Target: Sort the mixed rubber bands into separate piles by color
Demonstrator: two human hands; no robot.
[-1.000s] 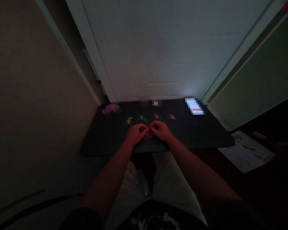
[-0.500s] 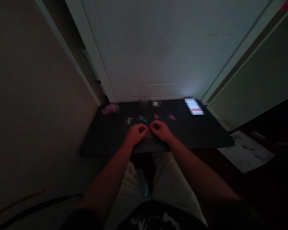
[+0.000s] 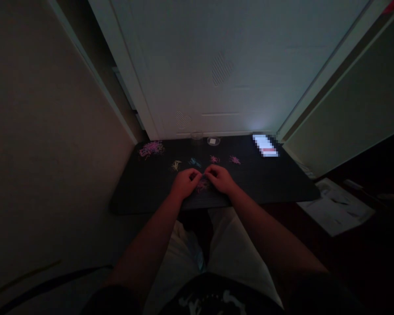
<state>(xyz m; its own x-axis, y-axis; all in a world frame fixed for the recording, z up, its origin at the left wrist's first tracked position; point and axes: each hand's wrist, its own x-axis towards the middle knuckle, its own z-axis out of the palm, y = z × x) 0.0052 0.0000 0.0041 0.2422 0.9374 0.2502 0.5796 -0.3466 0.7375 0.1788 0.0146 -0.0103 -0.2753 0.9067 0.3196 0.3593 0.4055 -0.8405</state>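
Note:
My left hand (image 3: 186, 181) and my right hand (image 3: 219, 177) meet fingertip to fingertip over the dark table (image 3: 265, 183). Thumb and finger are pinched together on each; whatever lies between them is too small and dim to name. Just below the fingertips lies a loose pile of mixed-colour thin strands (image 3: 202, 185), partly hidden by the hands. Beyond them, small separate heaps form a row: pale yellow strands (image 3: 176, 165), blue strands (image 3: 194, 162), pink strands (image 3: 214, 159) and purplish-pink strands (image 3: 234, 160).
A larger pink and purple heap (image 3: 151, 149) sits at the table's far left corner. Along the back stand a clear container (image 3: 197, 135) and a round clear lid (image 3: 213, 141) with a white label. A lit phone (image 3: 265, 145) lies back right. A white panel (image 3: 190, 74) rises behind.
Both hands stay at the same spot, with only a slight shift of the fingers. The heaps look unchanged.

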